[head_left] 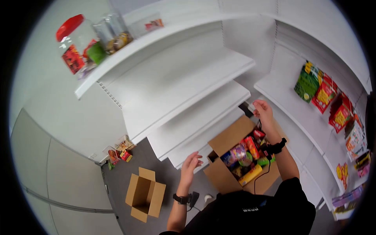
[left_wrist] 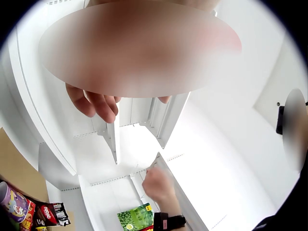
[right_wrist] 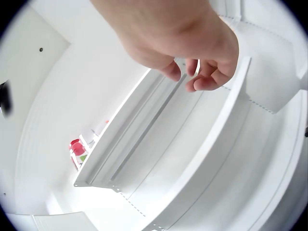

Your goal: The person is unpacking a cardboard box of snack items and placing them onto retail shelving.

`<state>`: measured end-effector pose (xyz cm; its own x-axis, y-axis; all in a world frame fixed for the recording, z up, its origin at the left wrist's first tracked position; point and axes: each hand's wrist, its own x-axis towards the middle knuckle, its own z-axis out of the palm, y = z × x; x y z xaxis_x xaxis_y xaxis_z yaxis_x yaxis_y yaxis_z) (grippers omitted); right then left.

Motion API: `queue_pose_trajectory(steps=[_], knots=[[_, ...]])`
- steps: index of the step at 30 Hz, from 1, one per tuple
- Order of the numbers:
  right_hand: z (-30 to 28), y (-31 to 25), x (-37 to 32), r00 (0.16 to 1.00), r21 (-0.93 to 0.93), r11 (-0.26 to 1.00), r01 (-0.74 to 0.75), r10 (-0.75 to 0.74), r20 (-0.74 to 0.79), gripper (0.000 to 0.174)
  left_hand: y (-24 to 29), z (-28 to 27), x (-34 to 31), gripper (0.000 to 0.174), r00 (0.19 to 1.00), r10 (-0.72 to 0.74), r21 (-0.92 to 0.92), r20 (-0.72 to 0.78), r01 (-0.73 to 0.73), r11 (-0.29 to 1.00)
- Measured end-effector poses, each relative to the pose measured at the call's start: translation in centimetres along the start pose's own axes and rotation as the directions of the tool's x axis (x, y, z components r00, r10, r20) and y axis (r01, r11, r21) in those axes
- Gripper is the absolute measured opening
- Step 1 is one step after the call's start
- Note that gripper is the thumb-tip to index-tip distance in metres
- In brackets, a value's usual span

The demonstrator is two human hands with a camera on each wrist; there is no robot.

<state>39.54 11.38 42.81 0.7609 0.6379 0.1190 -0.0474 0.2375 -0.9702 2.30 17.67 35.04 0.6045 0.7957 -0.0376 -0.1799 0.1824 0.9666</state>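
Observation:
My left hand (head_left: 189, 167) is raised to the left of a full cardboard box (head_left: 232, 135), its fingers loosely bent and holding nothing. In the left wrist view a blurred patch covers most of that hand, leaving fingertips (left_wrist: 100, 107) showing below it. Higher and to the right, my right hand (head_left: 264, 114) hangs past the box's far side in front of the shelves. Its fingers (right_wrist: 211, 79) curl loosely with no object between them. Packed snacks fill the box, among them a yellow canister (head_left: 250, 175), a red packet (head_left: 251, 147) and a purple-topped tub (head_left: 237, 152).
White shelves (head_left: 188, 86) stand ahead, and a right-hand shelf (head_left: 290, 96) carries hanging green and red snack bags (head_left: 324, 93). A red-lidded jar (head_left: 74, 43) stands on the upper left shelf. An open cardboard box (head_left: 135, 190) sits on the grey floor near small packets (head_left: 125, 156).

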Motion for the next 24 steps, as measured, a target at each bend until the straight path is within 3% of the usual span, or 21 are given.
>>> queue_pose_trajectory(steps=[4,8,10,14,18,24], knots=[[-7.0,4.4,-2.4,0.978,-0.026,0.988,-0.151,0.146,-0.151,0.027,-0.9,0.9,0.2,0.047,0.999,-0.046,-0.001,0.010,0.046,0.999],[-13.8,8.6,-5.1,0.929,0.015,0.964,-0.266,0.261,-0.261,0.022,-1.6,2.6,0.4,0.056,0.991,-0.119,0.048,0.058,0.117,0.992],[-16.2,9.7,-6.9,0.886,0.019,0.942,-0.336,0.323,-0.333,0.023,-1.8,3.5,0.5,0.047,0.986,-0.153,0.040,0.069,0.150,0.988],[-22.0,14.5,-9.6,0.830,0.063,0.907,-0.416,0.407,-0.382,0.023,-3.2,4.6,0.8,0.048,0.973,-0.220,0.052,0.073,0.217,0.975],[-24.9,17.6,-12.2,0.695,0.133,0.826,-0.548,0.539,-0.476,0.022,-4.0,5.5,1.1,0.054,0.964,-0.251,0.102,0.088,0.242,0.965],[-29.5,24.5,-14.7,0.521,0.356,0.746,-0.563,0.655,-0.548,0.022,-4.4,6.9,1.1,0.050,0.954,-0.291,0.127,0.069,0.281,0.951]])
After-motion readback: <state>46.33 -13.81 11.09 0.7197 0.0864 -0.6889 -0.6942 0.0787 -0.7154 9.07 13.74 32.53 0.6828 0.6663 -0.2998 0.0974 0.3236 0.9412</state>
